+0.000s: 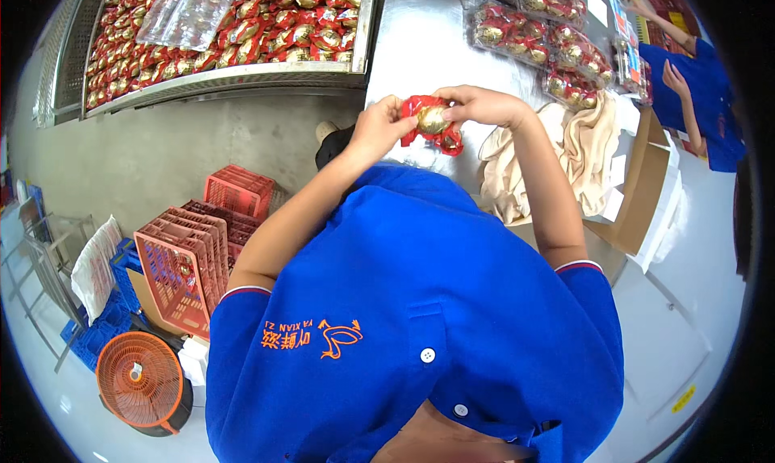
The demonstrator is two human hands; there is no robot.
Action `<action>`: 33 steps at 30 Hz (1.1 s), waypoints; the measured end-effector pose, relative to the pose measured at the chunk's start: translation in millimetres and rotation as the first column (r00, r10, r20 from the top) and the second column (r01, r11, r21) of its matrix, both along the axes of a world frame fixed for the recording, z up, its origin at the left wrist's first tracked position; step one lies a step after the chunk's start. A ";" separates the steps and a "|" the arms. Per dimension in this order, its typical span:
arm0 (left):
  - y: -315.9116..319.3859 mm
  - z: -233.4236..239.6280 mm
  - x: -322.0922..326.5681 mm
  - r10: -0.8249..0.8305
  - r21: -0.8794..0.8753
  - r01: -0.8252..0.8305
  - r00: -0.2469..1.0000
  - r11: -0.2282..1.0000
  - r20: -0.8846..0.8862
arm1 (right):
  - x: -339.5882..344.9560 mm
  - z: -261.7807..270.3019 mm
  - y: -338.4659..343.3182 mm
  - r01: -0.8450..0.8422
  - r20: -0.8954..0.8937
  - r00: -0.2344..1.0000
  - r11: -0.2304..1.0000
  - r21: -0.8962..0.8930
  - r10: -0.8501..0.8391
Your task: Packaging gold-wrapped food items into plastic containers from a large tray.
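Note:
In front of my chest, my left hand and my right hand hold a gold-and-red foil-wrapped packet between them. Both thumbs press on its rounded gold middle from either side. Red film sticks out around it, and a second bit of red and gold wrapper hangs below, perhaps part of another packet. Beneath the hands lies a shiny metal table. Beyond my right hand, clear plastic trays hold several similar packets.
A metal-framed bin full of wrapped packets, topped by clear plastic trays, stands at upper left. Beige cloth and a cardboard box lie right. Red crates and an orange fan stand left. A co-worker in blue is far right.

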State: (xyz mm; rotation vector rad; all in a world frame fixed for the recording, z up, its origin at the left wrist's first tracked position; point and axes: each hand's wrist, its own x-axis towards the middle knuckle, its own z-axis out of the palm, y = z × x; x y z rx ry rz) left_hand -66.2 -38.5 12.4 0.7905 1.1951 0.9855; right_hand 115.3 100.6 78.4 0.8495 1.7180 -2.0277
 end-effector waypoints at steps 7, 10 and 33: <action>-6.7 30.0 11.0 0.036 0.221 0.284 0.538 0.933 -0.842 | -13.8 -11.8 -1.5 -0.164 0.139 0.984 0.891 0.424 0.115; -4.4 22.5 4.8 0.159 0.323 0.400 0.392 0.857 -0.906 | -10.8 -16.8 1.6 -0.206 0.223 0.969 0.833 0.514 0.102; -0.2 -15.3 5.3 0.182 0.311 0.326 0.371 0.893 -0.910 | -10.6 -6.5 -10.6 -0.028 0.087 0.995 0.650 0.759 -0.059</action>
